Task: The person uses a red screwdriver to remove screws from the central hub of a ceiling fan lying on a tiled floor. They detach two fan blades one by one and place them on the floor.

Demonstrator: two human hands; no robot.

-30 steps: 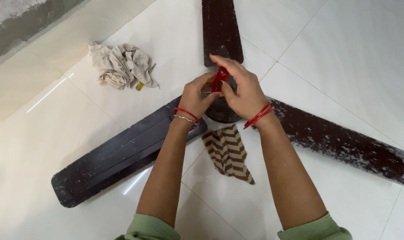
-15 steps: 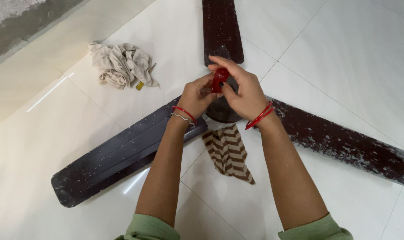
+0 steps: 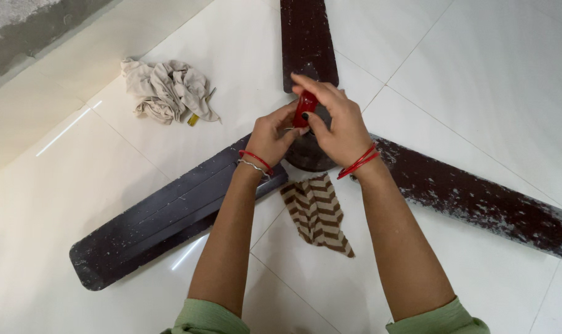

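Observation:
A dusty dark brown ceiling fan (image 3: 170,216) lies flat on the white tiled floor, its three blades spread out. Both my hands meet above its hub (image 3: 306,154). My right hand (image 3: 336,127) pinches a small red tool handle (image 3: 304,108) from above and the side. My left hand (image 3: 270,133) closes on the lower end of the same red tool, where a thin metal part shows. Red bangles sit on both wrists.
A brown and cream striped cloth (image 3: 318,213) lies on the floor just below the hub, between my forearms. A crumpled beige rag (image 3: 166,89) sits at the upper left with a small yellow object beside it. A grey wall base runs along the top left corner.
My fingers have shifted slightly on the red tool. The hands stay over the hub and nothing else has moved.

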